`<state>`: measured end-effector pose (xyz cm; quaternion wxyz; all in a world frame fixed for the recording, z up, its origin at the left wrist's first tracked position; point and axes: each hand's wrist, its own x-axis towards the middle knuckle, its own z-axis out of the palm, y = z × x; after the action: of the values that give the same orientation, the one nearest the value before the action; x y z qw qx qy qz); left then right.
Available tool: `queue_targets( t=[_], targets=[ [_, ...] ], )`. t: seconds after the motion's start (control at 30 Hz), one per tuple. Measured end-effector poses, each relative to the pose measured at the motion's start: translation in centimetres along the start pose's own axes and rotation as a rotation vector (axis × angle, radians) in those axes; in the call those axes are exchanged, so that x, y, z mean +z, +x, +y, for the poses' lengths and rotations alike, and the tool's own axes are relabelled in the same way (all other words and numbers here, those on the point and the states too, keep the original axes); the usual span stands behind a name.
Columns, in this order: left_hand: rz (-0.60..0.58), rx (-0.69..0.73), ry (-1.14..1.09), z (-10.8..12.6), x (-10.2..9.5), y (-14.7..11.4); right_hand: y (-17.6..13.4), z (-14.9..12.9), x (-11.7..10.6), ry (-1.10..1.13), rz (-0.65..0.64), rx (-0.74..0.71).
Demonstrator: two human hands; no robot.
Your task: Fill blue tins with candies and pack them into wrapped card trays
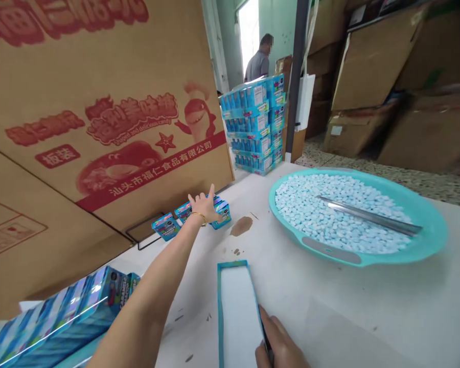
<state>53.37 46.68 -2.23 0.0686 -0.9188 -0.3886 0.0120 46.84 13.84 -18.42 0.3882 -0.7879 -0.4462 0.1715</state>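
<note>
My left hand (205,205) reaches out over small blue candy boxes (165,227) at the foot of a large carton. Its fingers are spread; whether they touch the boxes I cannot tell. One box (221,214) shows just right of the hand, and others are partly hidden behind it. At the bottom, my right hand (280,340) is closed on the right side wall of a long, shallow, open box (235,306) with blue edges and a white inside. A dark edge shows by its fingers, too little to name.
A turquoise basin (431,230) of pale blue candies holds a metal scoop (371,215). Big printed cartons (138,66) wall the left side. Wrapped packs (253,125) are stacked behind, and a wrapped row of boxes (61,317) lies lower left. A person (258,61) stands beyond.
</note>
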Motion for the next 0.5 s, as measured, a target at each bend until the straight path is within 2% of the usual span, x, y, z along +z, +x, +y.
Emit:
queue_targets(
  t=[0.13, 0.2, 0.27, 0.33, 0.4, 0.5],
  targets=[
    [0.129, 0.019, -0.25, 0.4, -3.3, -4.9, 0.4, -2.7, -2.3, -0.004, 0.033, 0.02],
    [0.126, 0.06, -0.443, 0.0, -5.0, -8.4, 0.5, -3.9, -3.1, -0.024, 0.046, 0.065],
    [0.051, 0.155, -0.592, -0.4, -6.1, -12.1, 0.5, -4.7, -3.5, -0.042, 0.045, 0.084],
    [-0.076, 0.265, -0.66, -0.5, -6.4, -15.5, 0.5, -4.9, -3.6, -0.061, 0.058, 0.076],
    [-0.178, 0.337, -0.623, -0.2, -6.2, -17.8, 0.5, -4.9, -3.4, -0.067, 0.082, 0.058],
    [-0.227, 0.381, -0.481, 0.7, -6.1, -19.4, 0.5, -4.7, -3.2, -0.064, 0.099, 0.047]
  ],
)
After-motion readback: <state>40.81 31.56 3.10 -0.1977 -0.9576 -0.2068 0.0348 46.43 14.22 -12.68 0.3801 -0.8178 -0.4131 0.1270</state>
